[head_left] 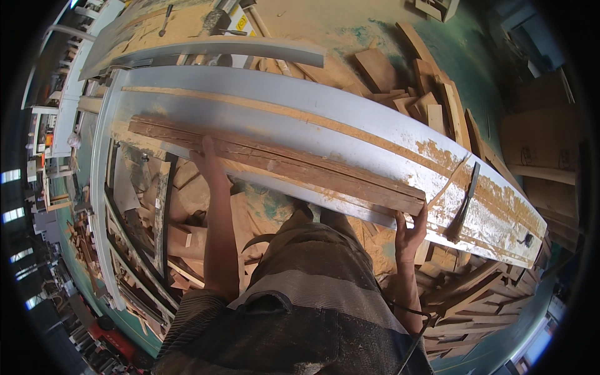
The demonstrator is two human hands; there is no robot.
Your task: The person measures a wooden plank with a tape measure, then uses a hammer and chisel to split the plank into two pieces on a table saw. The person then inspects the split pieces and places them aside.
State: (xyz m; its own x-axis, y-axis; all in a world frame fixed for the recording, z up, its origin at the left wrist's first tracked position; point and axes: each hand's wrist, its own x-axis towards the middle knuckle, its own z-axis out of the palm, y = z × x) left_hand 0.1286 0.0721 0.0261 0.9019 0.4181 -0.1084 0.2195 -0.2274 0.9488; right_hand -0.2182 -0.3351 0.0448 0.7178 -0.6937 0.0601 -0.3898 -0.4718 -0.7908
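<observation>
A long, rough reddish-brown wooden plank [294, 167] lies lengthwise over a grey metal machine table [262, 87]. A dark line runs along it, so it may be two pieces side by side; I cannot tell. My left hand [207, 155] holds its near edge left of the middle, fingers partly hidden. At the plank's right end my right hand [410, 232] grips the corner, thumb and fingers around it. Just right of that hand, a thin wooden strip [449, 182] and a dark, flared brush-like tool [465, 206] rest on the table.
Sawdust [512, 215] coats the table's right part. Beyond its far edge lie piled wood offcuts [431, 103]; more planks [475, 303] are stacked near right. A raised metal rail [225, 47] runs along the far left. Below left stands a metal frame [164, 212] among scrap wood.
</observation>
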